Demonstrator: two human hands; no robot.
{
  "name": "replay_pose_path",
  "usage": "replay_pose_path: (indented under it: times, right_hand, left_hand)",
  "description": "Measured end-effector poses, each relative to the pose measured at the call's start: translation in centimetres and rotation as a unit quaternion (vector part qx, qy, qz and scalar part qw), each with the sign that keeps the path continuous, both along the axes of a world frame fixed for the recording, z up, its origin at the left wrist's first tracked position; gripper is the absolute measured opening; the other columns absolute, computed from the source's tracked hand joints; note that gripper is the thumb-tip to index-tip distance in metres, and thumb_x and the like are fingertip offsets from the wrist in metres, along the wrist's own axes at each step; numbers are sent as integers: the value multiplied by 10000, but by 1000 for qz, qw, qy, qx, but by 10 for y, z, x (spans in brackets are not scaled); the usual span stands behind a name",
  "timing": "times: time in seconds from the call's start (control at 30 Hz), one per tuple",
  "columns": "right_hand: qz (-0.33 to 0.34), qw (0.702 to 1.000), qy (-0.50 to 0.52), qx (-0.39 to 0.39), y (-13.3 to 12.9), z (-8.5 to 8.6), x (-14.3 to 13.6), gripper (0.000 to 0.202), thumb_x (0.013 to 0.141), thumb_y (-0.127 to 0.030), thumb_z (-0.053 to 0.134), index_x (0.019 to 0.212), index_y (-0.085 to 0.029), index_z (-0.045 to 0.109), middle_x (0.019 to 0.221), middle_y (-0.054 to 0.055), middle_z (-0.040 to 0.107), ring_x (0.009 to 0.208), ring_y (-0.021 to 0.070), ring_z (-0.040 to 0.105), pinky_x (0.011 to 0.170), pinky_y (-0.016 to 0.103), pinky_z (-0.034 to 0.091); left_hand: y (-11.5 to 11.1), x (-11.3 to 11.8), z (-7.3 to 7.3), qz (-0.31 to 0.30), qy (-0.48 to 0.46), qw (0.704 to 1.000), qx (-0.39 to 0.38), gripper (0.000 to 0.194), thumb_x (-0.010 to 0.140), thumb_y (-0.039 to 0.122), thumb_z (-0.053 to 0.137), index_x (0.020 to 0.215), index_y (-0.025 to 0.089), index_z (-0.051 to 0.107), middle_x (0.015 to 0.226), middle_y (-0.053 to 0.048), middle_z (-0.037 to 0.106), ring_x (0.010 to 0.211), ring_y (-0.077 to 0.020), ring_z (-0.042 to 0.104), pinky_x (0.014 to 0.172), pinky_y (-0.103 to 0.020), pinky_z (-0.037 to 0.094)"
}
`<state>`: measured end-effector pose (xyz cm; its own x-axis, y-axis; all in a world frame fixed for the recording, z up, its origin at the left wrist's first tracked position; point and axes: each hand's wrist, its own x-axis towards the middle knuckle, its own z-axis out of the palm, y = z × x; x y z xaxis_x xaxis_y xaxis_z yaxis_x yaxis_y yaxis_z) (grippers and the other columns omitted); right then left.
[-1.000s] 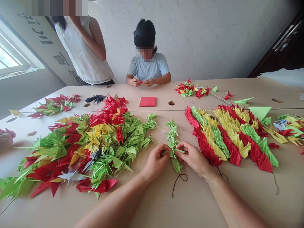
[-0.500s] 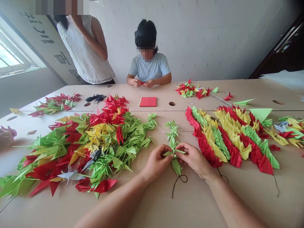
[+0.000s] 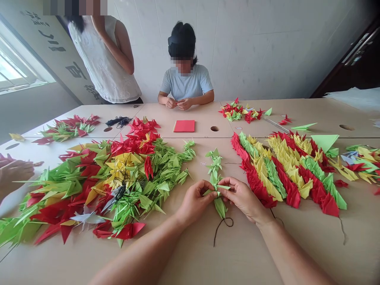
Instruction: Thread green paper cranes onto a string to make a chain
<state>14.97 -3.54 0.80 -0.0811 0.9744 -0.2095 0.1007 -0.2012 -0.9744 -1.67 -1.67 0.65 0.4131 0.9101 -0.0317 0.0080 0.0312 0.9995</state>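
A string of light green folded paper cranes (image 3: 215, 160) runs away from me at the middle of the table. Near its close end, my left hand (image 3: 198, 198) pinches a green crane from the left, fingers closed on it. From the right, my right hand (image 3: 242, 198) grips the same crane's wing between thumb and fingers. Below my fingers hangs another green folded piece (image 3: 220, 208), and a black cord (image 3: 227, 222) with a loop lies on the table under it. Fingertips partly hide the held crane.
A large heap of red, green and yellow cranes (image 3: 86, 178) lies left. Crane strings (image 3: 276, 174) lie right. Red paper squares (image 3: 184, 126) rest ahead, before a seated person (image 3: 187, 83). Another person (image 3: 103, 59) stands. Someone's hand (image 3: 18, 172) is at the left edge.
The other person's hand at the left edge has come further into view, toward the heap. My hands have barely moved and still hold the green crane.
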Motion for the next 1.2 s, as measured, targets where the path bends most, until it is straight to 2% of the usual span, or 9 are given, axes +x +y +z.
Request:
replay_pose_path:
  times: [0.27, 0.4, 0.77, 0.93, 1.2]
  right_hand:
    - [6, 1000, -6, 4, -1, 1, 0, 355, 705, -494, 652, 881, -198, 567, 646, -46, 532, 560, 110, 501, 507, 234, 378]
    - [8, 1000, -19, 13, -1, 1, 0, 352, 701, -507, 646, 870, -205, 578, 652, -42, 551, 569, 116, 512, 514, 235, 391]
    - [0, 991, -113, 66, -2, -2, 4, 250, 735, -439, 618, 872, -230, 604, 804, 5, 629, 673, 158, 556, 592, 270, 442]
    - [11, 992, -106, 61, -1, -3, 2, 233, 756, -424, 601, 876, -224, 593, 775, -5, 613, 647, 146, 542, 576, 263, 433]
    - [33, 999, -38, 11, -1, 5, 2, 323, 710, -511, 642, 780, -199, 597, 600, -42, 525, 534, 109, 476, 484, 227, 369]
  left_hand:
    - [0, 0, 1, -3, -1, 1000, -6, 198, 727, 327, 649, 749, 158, 548, 703, 1, 566, 689, -136, 506, 656, -250, 398]
    - [0, 0, -1, -9, -9, 1000, -10, 196, 732, 326, 644, 785, 163, 549, 747, -7, 584, 704, -139, 524, 657, -247, 400]
    - [0, 1, -2, 1, 36, 999, 25, 140, 736, 298, 615, 765, 175, 555, 692, 26, 552, 658, -122, 490, 616, -224, 381]
    - [0, 1, -2, 12, 24, 999, 26, 130, 735, 289, 614, 770, 175, 561, 694, 20, 559, 669, -128, 497, 614, -222, 389]
    - [0, 1, 5, 5, -26, 1000, -13, 189, 724, 322, 647, 762, 160, 559, 704, 6, 574, 678, -133, 507, 647, -246, 397]
